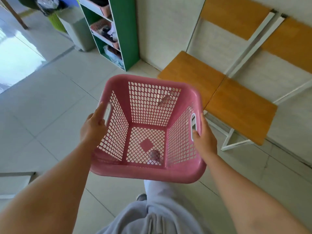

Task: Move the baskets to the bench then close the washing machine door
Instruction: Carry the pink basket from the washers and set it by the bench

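Observation:
I carry an empty pink plastic laundry basket [152, 81] with lattice walls in front of me, above the tiled floor. My left hand [93, 126] grips its left handle slot, with the index finger stretched along the rim. My right hand [205, 137] grips the right handle slot, thumb inside. The bench [236, 105] has orange wooden seats on a white metal frame and stands against the wall just right of and beyond the basket. The washing machine is out of view.
A green and white shelf unit [125, 31] holding pink baskets of clothes stands ahead on the left. Beside it are a grey bin [79, 31] and a green basket [56, 22]. Pale floor tiles [42, 107] stretch to the left. My grey trousers fill the bottom.

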Available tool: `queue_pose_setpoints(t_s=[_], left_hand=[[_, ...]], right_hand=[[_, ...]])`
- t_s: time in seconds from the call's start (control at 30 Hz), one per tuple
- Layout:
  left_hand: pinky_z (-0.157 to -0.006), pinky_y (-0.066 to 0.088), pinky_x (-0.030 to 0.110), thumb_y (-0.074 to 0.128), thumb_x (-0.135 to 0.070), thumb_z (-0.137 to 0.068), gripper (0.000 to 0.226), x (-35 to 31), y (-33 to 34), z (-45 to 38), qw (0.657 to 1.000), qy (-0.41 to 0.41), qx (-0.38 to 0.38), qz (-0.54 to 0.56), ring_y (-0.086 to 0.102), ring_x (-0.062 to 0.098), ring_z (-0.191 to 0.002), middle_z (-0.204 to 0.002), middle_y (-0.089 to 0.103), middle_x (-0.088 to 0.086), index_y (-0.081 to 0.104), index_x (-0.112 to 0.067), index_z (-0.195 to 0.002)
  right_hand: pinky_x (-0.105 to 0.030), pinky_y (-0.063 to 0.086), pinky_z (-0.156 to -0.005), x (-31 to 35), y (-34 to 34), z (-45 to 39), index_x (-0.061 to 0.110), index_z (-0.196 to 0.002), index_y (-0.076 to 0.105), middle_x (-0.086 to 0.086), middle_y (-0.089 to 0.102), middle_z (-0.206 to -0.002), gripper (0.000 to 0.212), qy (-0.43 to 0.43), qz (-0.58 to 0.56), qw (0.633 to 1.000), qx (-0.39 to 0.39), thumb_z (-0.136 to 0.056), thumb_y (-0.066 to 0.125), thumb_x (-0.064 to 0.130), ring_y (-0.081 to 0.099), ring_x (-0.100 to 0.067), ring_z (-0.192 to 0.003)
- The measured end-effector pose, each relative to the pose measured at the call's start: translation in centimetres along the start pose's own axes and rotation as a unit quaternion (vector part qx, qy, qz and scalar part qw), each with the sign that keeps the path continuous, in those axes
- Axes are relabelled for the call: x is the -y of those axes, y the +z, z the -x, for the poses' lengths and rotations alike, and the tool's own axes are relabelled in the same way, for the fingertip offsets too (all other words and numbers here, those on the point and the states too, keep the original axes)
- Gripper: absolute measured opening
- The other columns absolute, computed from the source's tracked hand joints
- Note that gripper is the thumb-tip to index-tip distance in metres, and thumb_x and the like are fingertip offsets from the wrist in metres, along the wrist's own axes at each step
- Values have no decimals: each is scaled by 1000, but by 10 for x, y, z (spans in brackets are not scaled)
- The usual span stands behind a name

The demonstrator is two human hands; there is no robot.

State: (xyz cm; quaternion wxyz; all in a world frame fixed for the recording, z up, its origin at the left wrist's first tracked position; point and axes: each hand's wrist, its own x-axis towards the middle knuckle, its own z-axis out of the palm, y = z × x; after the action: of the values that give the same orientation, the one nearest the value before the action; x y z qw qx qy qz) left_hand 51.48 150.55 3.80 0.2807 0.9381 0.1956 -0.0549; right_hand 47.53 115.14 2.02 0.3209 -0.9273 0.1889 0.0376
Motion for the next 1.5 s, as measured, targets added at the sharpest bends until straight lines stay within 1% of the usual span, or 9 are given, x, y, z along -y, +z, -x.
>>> queue_pose_setpoints(t_s=[0.17, 0.33, 0.47, 0.57, 0.83, 1.03, 1.23, 1.33, 1.5], left_hand=[[-74, 45, 37, 40, -16, -93, 65, -6, -20, -81, 999, -28, -20, 3, 58, 28, -93, -128, 57, 6, 25, -54, -143], [-68, 41, 36, 40, -15, -92, 66, -16, -41, -160, 998, -47, -44, 6, 51, 22, -84, -127, 57, 10, 25, -55, -142], [-70, 41, 35, 41, -13, -91, 67, -22, -52, -226, 998, -47, -41, 3, 57, 31, -91, -127, 57, 11, 27, -53, -143], [-70, 40, 34, 41, -13, -91, 67, -28, -56, -290, 999, -39, -31, 2, 56, 27, -92, -130, 56, 9, 27, -52, -143], [-70, 39, 35, 45, -12, -92, 64, -55, -65, -463, 998, 43, 40, -27, 58, 35, -106, -130, 56, 13, 29, -47, -144], [-62, 41, 30, 43, -12, -95, 63, -91, -56, -560, 991, 100, 82, -40, 56, 28, -101, -134, 54, 10, 28, -49, -144], [-75, 43, 35, 47, -10, -92, 63, -129, -17, -645, 984, 121, 127, -31, 54, 26, -94, -123, 57, 11, 36, -47, -142], [-78, 44, 37, 51, -5, -87, 69, -149, 5, -683, 976, 130, 167, -43, 55, 27, -93, -119, 57, 13, 37, -47, -141], [-66, 50, 38, 45, -2, -88, 70, -182, 39, -729, 976, 119, 173, -58, 58, 26, -82, -119, 62, 11, 37, -50, -138]], right_hand=[[-43, 53, -91, 60, 26, -85, 40, -152, 7, 2, 30, -157, 69, -24, 14, 999, 30, -98, 47, 22, 51, -28, -129], [-44, 58, -84, 119, 45, -163, 43, -151, 4, 0, 32, -156, 71, -41, 15, 998, 50, -98, 48, 24, 54, -30, -125], [-19, 50, -58, 157, 66, -216, 44, -150, 3, 0, 32, -155, 70, -50, 17, 997, 54, -98, 47, 29, 60, -24, -114], [-11, 40, -50, 184, 84, -253, 42, -151, 3, -1, 35, -154, 69, -32, 22, 998, 44, -99, 47, 30, 61, -23, -111], [-35, 53, -84, 258, 131, -321, 33, -153, 7, -4, 30, -157, 70, 82, 31, 996, -28, -98, 49, 24, 48, -30, -130], [-32, 52, -77, 285, 156, -372, 33, -153, 9, -3, 33, -155, 74, 160, 0, 985, -70, -95, 51, 16, 51, -30, -127], [-41, 54, -90, 282, 177, -442, 35, -153, 11, -1, 31, -157, 75, 205, -40, 974, -85, -94, 51, 11, 49, -31, -130], [-33, 48, -88, 277, 183, -476, 32, -153, 15, 1, 31, -157, 74, 256, -67, 959, -100, -94, 49, 4, 44, -28, -134], [-36, 51, -89, 275, 194, -522, 33, -153, 15, 1, 32, -156, 72, 285, -73, 949, -114, -95, 48, 5, 46, -28, -133]])
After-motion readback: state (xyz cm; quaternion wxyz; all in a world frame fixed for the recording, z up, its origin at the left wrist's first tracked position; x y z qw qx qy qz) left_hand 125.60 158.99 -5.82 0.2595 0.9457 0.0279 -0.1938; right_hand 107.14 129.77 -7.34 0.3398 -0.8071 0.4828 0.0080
